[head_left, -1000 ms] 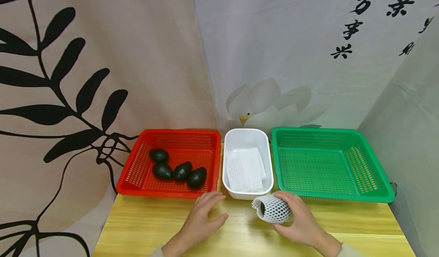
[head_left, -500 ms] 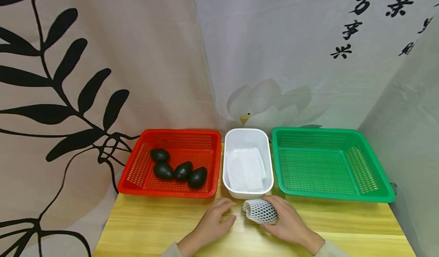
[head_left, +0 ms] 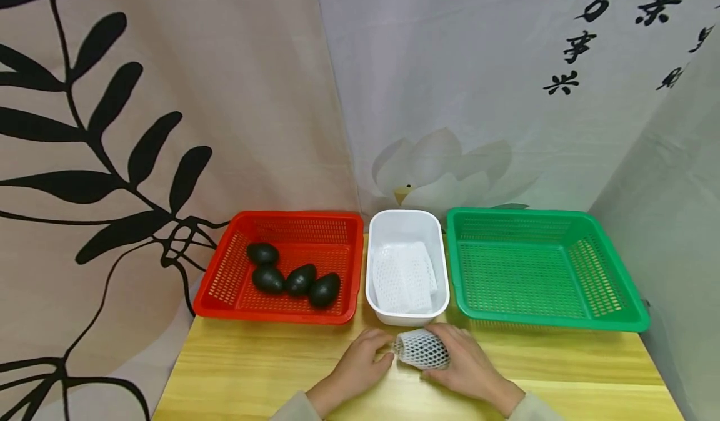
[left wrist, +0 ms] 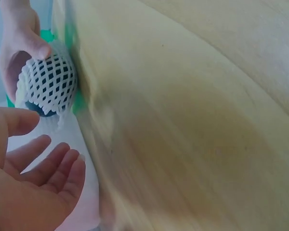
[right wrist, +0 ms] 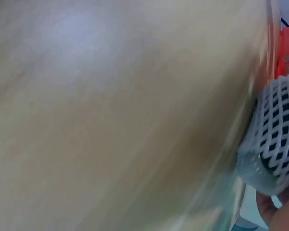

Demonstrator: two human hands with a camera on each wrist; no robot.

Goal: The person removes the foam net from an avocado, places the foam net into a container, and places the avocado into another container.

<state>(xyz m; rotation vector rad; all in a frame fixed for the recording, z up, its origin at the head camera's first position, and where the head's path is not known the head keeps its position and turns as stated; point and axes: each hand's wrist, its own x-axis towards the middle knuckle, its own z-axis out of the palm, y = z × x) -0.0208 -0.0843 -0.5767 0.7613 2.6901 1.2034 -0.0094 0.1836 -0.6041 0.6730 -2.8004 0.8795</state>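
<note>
My right hand (head_left: 464,361) grips an avocado in a white foam net sleeve (head_left: 423,348) just above the table, in front of the white tub. In the left wrist view the net's open end (left wrist: 48,82) faces my left hand, and dark avocado skin shows at the opening. My left hand (head_left: 362,363) is close beside that end with its fingers loosely bent; the left wrist view shows nothing held in it (left wrist: 33,178). Netting over the dark fruit (right wrist: 277,130) appears at the edge of the right wrist view.
A red basket (head_left: 216,305) on the left holds several bare avocados (head_left: 300,280). White foam nets (head_left: 402,277) lie inside the white tub (head_left: 374,296) in the middle. At the right stands a green basket (head_left: 534,283). Printed cloth hangs behind the wooden table (head_left: 574,371).
My right hand has carried the netted avocado leftward and slightly turned it. My left hand has moved right, toward the net's open end. The baskets and tub stay put.
</note>
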